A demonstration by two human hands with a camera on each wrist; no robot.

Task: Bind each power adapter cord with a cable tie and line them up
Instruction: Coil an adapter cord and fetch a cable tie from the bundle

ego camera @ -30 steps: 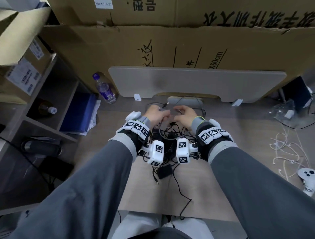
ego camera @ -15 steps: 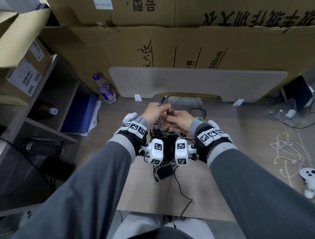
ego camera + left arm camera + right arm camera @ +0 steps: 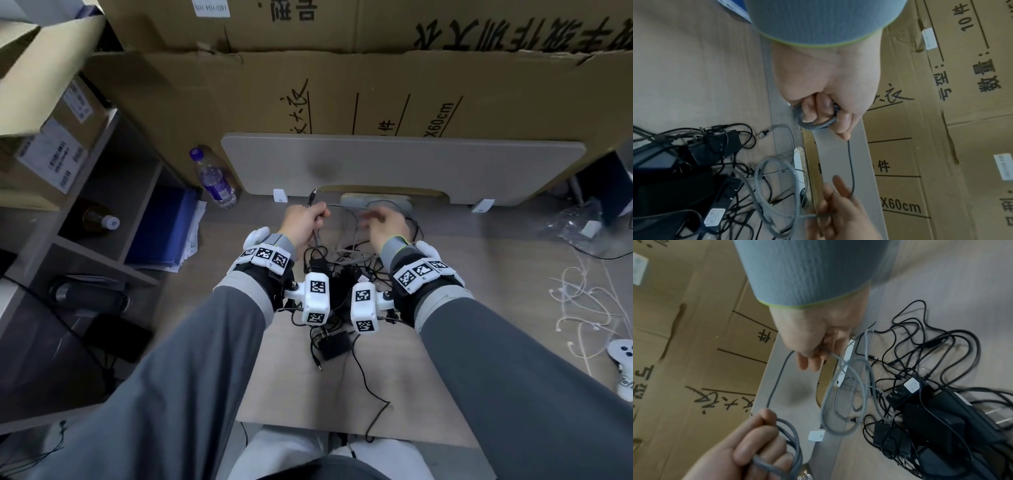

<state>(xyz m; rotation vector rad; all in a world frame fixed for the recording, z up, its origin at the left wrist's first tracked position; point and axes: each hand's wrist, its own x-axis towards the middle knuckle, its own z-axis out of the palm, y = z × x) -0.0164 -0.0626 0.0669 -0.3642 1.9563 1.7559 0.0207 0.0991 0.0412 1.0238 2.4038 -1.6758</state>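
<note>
A grey braided cable (image 3: 813,125) is wound in small loops round the fingers of my left hand (image 3: 310,219), its plug (image 3: 312,198) sticking up past the thumb. From there the cable (image 3: 777,382) runs to my right hand (image 3: 380,219), which holds it loosely between its fingers a short way to the right; the hand is blurred. More of the grey cable (image 3: 846,402) hangs in a slack loop over a tangled pile of black power adapters (image 3: 342,274) below both hands. One black adapter (image 3: 334,344) lies apart, nearer to me. No cable tie can be made out.
A grey board (image 3: 404,164) leans against cardboard boxes (image 3: 376,96) at the back, with a white power strip (image 3: 376,202) at its foot. A water bottle (image 3: 214,181) and shelves (image 3: 102,219) stand left. White cables (image 3: 582,301) and a white controller (image 3: 625,359) lie right.
Half a second ago the hands were together at the coil. The right hand has since slid off to the right along the grey cable; the left hand has stayed holding its loops.
</note>
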